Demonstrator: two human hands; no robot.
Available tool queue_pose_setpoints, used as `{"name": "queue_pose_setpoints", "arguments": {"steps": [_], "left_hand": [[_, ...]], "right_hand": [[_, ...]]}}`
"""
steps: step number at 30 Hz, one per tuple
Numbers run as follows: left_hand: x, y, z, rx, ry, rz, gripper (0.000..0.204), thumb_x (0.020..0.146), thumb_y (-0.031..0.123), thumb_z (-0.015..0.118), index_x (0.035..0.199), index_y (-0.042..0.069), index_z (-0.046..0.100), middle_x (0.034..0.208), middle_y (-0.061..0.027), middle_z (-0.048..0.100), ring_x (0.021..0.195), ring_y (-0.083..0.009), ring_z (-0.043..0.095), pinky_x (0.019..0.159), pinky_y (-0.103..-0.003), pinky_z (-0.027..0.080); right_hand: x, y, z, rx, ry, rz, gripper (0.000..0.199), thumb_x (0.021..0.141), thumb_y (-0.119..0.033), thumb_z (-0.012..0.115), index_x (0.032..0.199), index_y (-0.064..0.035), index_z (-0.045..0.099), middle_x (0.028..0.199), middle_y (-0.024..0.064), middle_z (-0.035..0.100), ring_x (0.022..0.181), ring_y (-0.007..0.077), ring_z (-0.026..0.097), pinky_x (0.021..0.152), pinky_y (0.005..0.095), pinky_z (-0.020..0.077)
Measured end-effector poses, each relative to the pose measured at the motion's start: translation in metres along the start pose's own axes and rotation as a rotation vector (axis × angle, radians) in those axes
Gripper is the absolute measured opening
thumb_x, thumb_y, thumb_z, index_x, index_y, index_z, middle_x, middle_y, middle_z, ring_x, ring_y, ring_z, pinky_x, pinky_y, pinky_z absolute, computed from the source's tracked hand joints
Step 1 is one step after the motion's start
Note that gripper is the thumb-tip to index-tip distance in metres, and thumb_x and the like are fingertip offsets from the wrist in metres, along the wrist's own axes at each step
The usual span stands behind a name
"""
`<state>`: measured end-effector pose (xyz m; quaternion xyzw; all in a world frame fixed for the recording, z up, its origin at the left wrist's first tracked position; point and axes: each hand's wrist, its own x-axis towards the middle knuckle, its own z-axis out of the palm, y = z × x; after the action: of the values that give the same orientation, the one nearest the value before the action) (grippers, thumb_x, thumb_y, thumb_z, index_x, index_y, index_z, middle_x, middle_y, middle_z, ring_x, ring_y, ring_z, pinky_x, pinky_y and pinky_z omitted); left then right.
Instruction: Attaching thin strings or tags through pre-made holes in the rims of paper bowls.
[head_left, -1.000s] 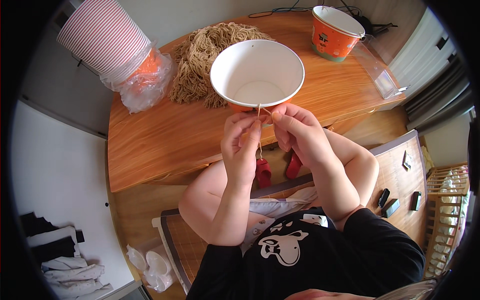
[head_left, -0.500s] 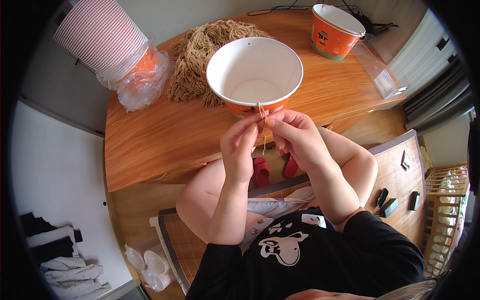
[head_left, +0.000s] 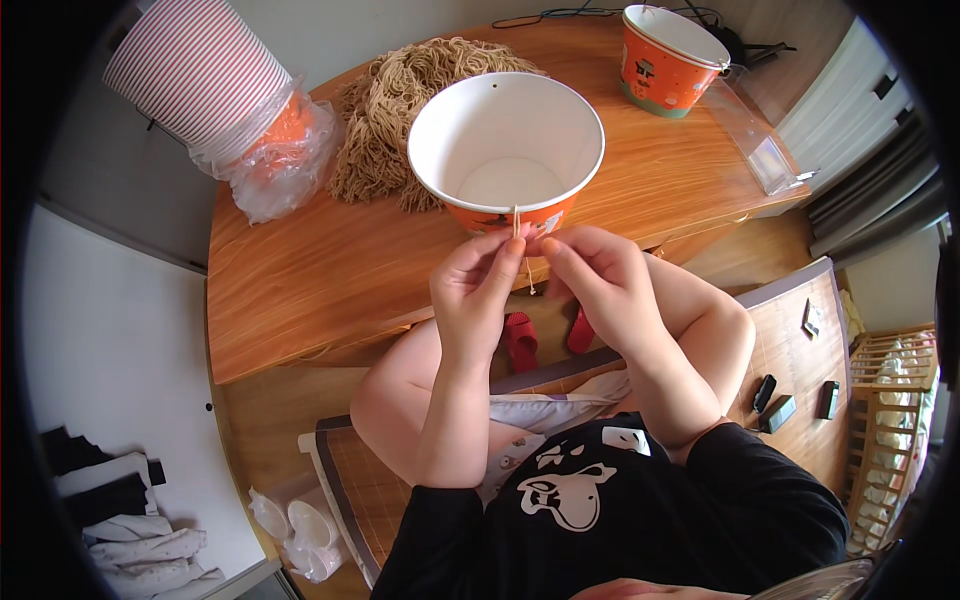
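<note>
Left hand [head_left: 480,290] and right hand [head_left: 595,285] both pinch a thin tan string [head_left: 518,225] at the near rim of the orange paper bowl with white inside [head_left: 505,150], over the wooden table [head_left: 300,280]. Since a second ago, bowl and hands have barely shifted; threading continues, the knot seemingly unfinished.

Beyond the hands, a heap of tan cords [head_left: 400,110] lies beside a bagged stack of striped cups [head_left: 215,85]; another orange cup [head_left: 668,60] stands far right.
</note>
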<state>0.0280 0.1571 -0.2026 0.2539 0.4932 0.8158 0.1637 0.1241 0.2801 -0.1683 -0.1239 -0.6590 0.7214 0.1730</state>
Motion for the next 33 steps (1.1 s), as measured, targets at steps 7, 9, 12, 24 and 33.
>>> {"name": "queue_pose_setpoints", "arguments": {"steps": [7, 9, 12, 24, 33], "left_hand": [[-0.001, 0.01, -0.004, -0.071, -0.019, -0.11, 0.022, 0.099, 0.014, 0.067, 0.114, -0.001, 0.071, 0.098, -0.0082, 0.074, 0.086, -0.0102, 0.068, 0.077, -0.023, 0.054], [0.0, 0.01, -0.006, -0.133, -0.064, -0.179, 0.023, 0.099, 0.016, 0.067, 0.115, 0.0, 0.07, 0.096, -0.0067, 0.074, 0.081, -0.0084, 0.067, 0.07, -0.022, 0.053], [0.002, 0.009, -0.007, -0.169, -0.062, -0.218, 0.022, 0.098, 0.017, 0.068, 0.113, 0.001, 0.07, 0.094, -0.0058, 0.074, 0.076, -0.0067, 0.065, 0.064, -0.021, 0.05], [0.001, 0.023, 0.0, 0.092, 0.1, -0.088, 0.014, 0.093, 0.008, 0.072, 0.104, 0.0, 0.067, 0.087, -0.0054, 0.075, 0.072, -0.0032, 0.064, 0.06, -0.017, 0.048], [0.003, 0.026, -0.001, 0.137, 0.015, -0.11, 0.011, 0.093, 0.006, 0.072, 0.1, 0.0, 0.066, 0.089, -0.0056, 0.075, 0.079, -0.0068, 0.069, 0.066, -0.019, 0.05]], "right_hand": [[-0.002, 0.018, 0.018, -0.461, 0.212, -0.51, 0.027, 0.086, -0.006, 0.068, 0.112, -0.0016, 0.059, 0.103, 0.0122, 0.065, 0.095, 0.0271, 0.063, 0.082, 0.0347, 0.0498], [-0.005, 0.021, 0.021, -0.485, 0.177, -0.506, 0.03, 0.09, -0.007, 0.066, 0.118, -0.001, 0.056, 0.109, 0.0136, 0.065, 0.1, 0.0266, 0.063, 0.085, 0.0343, 0.0497], [-0.005, 0.027, 0.022, -0.102, 0.005, -0.312, 0.031, 0.1, -0.009, 0.058, 0.127, 0.0007, 0.047, 0.115, 0.0115, 0.061, 0.103, 0.0195, 0.06, 0.09, 0.0318, 0.0486], [0.008, -0.025, -0.001, -0.562, 0.01, -0.545, 0.022, 0.091, -0.001, 0.066, 0.113, -0.0029, 0.061, 0.08, 0.0065, 0.065, 0.064, 0.015, 0.06, 0.057, 0.0285, 0.0493], [0.037, -0.056, -0.012, -1.164, -0.197, -0.947, 0.031, 0.079, -0.003, 0.073, 0.109, -0.0107, 0.072, 0.074, 0.0023, 0.063, 0.066, 0.0234, 0.063, 0.055, 0.036, 0.0499]]}}
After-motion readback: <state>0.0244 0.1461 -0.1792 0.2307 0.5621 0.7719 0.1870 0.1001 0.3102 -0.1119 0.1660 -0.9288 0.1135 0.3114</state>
